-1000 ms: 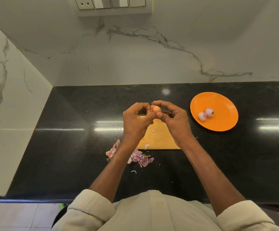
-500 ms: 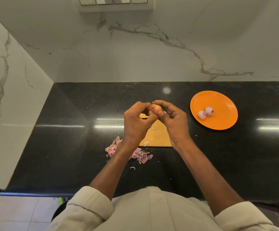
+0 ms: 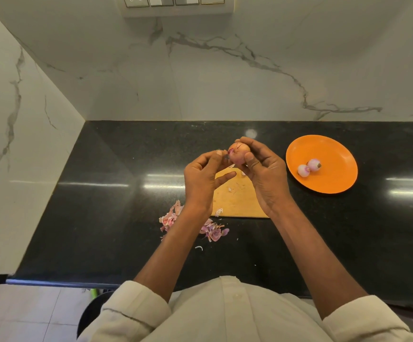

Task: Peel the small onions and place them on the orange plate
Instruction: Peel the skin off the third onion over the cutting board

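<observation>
The right hand (image 3: 266,174) holds a small onion (image 3: 238,154) up in the air, with the thumb and fingers curled round it. The onion has its brown skin on, with a bit of pink showing on its left side. The left hand (image 3: 204,178) is at 9 o'clock from the onion, and its thumb and first finger pinch together right at the onion's left side, where a scrap of skin sticks out. Its other fingers are loose and point toward the right hand. Under both hands lies a wooden board (image 3: 237,198) with a few tiny skin bits on it. At 7 o'clock from the board, a pile of pink peels (image 3: 211,230) sits on the black counter (image 3: 102,193). At 3 o'clock from the hands, well apart from them, is the orange plate (image 3: 336,154). Two peeled onions (image 3: 309,167) lie on it, touching each other. A white wall (image 3: 225,77) with grey lines stands at 12 o'clock, with a row of switches (image 3: 176,2) high up.
</observation>
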A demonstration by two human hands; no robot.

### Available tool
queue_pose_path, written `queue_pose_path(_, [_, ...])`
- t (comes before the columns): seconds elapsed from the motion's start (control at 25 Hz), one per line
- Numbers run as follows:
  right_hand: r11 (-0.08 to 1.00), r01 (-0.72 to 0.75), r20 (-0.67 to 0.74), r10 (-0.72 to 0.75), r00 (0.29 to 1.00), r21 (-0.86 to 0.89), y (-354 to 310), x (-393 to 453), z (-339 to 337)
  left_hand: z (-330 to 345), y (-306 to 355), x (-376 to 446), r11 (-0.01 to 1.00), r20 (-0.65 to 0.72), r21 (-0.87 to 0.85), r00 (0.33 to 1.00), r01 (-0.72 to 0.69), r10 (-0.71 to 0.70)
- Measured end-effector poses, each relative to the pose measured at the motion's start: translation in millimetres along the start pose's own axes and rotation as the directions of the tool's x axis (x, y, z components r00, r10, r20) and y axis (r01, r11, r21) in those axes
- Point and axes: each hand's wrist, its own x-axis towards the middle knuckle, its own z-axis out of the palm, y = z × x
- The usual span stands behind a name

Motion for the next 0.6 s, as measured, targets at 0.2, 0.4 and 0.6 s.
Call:
queue_pose_path(0.2, [0.996,-0.082,0.013,0.083,0.996,-0.014,-3,0,0,-3,5,4,0.957,0.134,0.223,0.978,-0.185,0.158])
queue_pose_path(0.4, [0.992,-0.129,0.02,0.129,0.991,0.005,-8,-2,2,-2,3,4,0.883,0.182,0.354,0.949,-0.308,0.258])
queue_pose_path(0.6, [0.962,-0.216,0.003,0.219,0.976,0.167,-11,-4,4,-4,0,6,0.903,0.07,0.323,0.959,-0.283,0.276])
